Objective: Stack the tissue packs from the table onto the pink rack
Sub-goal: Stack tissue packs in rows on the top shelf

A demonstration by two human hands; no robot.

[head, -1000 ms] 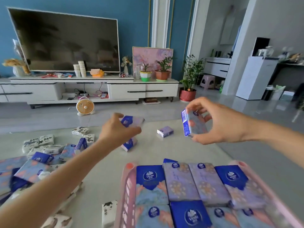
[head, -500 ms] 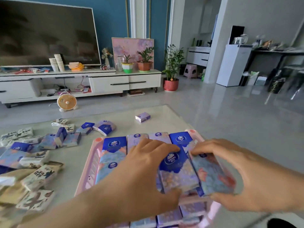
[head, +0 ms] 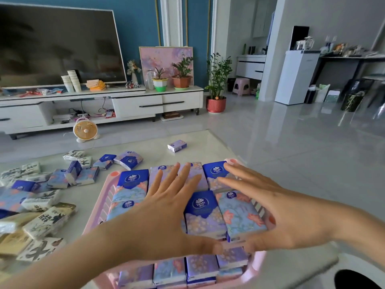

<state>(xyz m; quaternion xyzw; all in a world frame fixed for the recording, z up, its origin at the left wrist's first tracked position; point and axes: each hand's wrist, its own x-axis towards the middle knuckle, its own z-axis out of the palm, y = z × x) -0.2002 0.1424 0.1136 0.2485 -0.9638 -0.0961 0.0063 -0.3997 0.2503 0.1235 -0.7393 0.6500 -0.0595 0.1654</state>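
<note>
Table (head: 145, 151) layout:
The rack (head: 104, 207) is sitting on the table, with tissue packs (head: 205, 213) lying in rows inside it (the left hand (head: 162, 215) and right hand (head: 277, 213) are hovering side by side over them). Loose packs (head: 52, 184) are lying left of the rack; a single pack (head: 177, 145) is lying behind it.

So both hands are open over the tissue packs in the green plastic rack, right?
Not quite: the rack is pink, not green. The head view shows the left hand and the right hand open over the blue and purple plastic-wrapped tissue packs in the pink plastic rack.
</note>
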